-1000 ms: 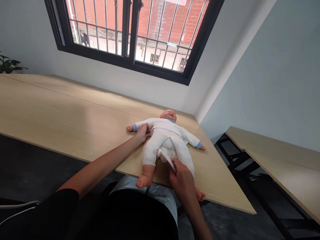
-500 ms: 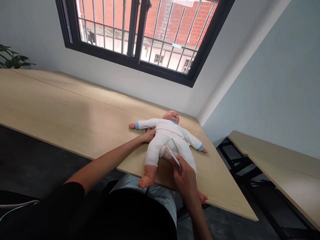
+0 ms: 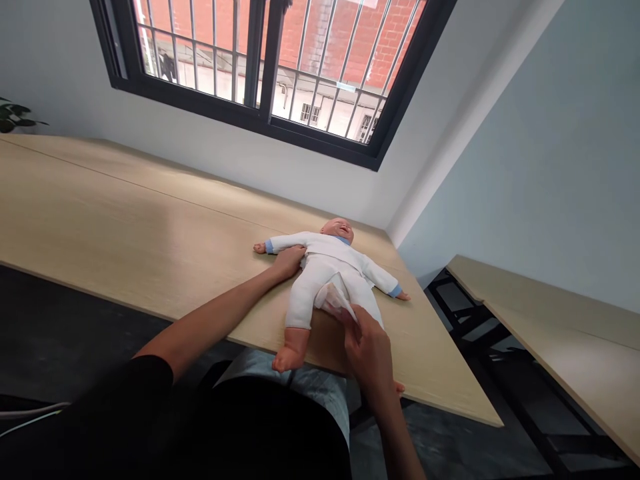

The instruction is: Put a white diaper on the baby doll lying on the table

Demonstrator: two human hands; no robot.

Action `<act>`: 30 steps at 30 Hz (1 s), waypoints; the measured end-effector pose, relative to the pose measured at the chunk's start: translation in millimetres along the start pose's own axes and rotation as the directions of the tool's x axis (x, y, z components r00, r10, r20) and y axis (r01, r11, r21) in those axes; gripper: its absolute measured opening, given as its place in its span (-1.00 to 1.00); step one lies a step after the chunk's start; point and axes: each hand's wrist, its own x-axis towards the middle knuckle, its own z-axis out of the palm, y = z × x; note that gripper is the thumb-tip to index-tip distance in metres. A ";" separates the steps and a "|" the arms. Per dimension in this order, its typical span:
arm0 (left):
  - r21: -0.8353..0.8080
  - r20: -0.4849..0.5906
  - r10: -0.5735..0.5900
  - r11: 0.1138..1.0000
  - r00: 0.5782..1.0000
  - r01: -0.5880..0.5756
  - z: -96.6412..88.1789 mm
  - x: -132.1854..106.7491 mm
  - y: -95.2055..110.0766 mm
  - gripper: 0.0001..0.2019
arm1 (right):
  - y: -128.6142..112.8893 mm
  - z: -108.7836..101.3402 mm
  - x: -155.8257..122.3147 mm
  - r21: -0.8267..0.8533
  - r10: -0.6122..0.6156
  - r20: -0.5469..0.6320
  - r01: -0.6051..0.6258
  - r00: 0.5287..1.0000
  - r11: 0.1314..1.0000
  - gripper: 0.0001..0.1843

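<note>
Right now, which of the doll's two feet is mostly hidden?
The picture-right foot, behind the right hand: only a bit shows, while the picture-left foot shows plainly.

Probably an office or classroom: long table (image 3: 200, 247) beneath the left hand (image 3: 290, 262), barred window (image 3: 270, 73) beyond it, second table (image 3: 560, 313) rightward.

We count one doll (image 3: 327, 257), two hands, namely one left hand (image 3: 290, 262) and one right hand (image 3: 369, 343), and one piece of pale material (image 3: 331, 298). We further record two blue cuffs (image 3: 395, 291), at least two tabletops (image 3: 100, 193), one window (image 3: 267, 73), one plant (image 3: 16, 122) and two cables (image 3: 35, 413).
</note>
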 end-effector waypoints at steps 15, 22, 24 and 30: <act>-0.505 0.025 0.267 0.835 0.963 -0.219 -52.7 -64.4 27.3 -0.60 | -8.3 -17.5 49.2 -0.387 -0.756 0.253 0.780 0.604 0.493 -0.76; -0.396 0.125 0.276 0.894 0.953 -0.207 -40.6 -74.0 26.1 -0.60 | -10.5 -18.0 13.8 -0.421 -0.837 0.237 0.828 0.494 0.370 -0.76; -0.384 0.134 0.273 0.901 0.953 -0.204 -40.7 -73.1 26.5 -0.59 | -11.2 -20.7 10.3 -0.445 -0.853 0.204 0.822 0.480 0.356 -0.76; -0.534 0.227 0.341 0.827 0.912 -0.176 -47.6 -67.9 24.0 -0.53 | -15.7 -21.3 54.7 -0.484 -0.811 0.070 0.731 0.581 0.482 -0.66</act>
